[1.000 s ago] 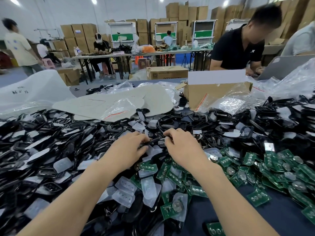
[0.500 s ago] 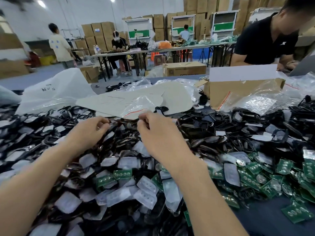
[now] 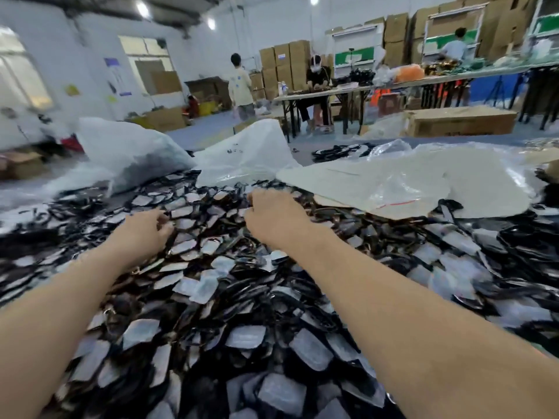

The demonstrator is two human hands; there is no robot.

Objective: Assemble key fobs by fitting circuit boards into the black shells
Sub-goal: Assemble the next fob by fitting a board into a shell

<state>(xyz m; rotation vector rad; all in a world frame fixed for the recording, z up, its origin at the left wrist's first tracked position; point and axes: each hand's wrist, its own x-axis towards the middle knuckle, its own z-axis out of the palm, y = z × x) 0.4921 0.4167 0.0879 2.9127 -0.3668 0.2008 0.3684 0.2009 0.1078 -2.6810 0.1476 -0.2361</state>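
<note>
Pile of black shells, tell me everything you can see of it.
The pile of black shells is a loose, wide heap of glossy black plastic casings mixed with pale translucent pads, overlapping at all angles. The left hand and right hand reach into its far part, fingers curled. A clear plastic bag lies on its far edge. Blur hides finer detail.

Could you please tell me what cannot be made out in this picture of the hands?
Head view:
left hand: fingertips smeared by motion blur; whether they hold anything is unclear.
right hand: fingers curled behind its own back, grip hidden.
black shells: blur hides detail; pile cut off at the bottom edge.
</note>
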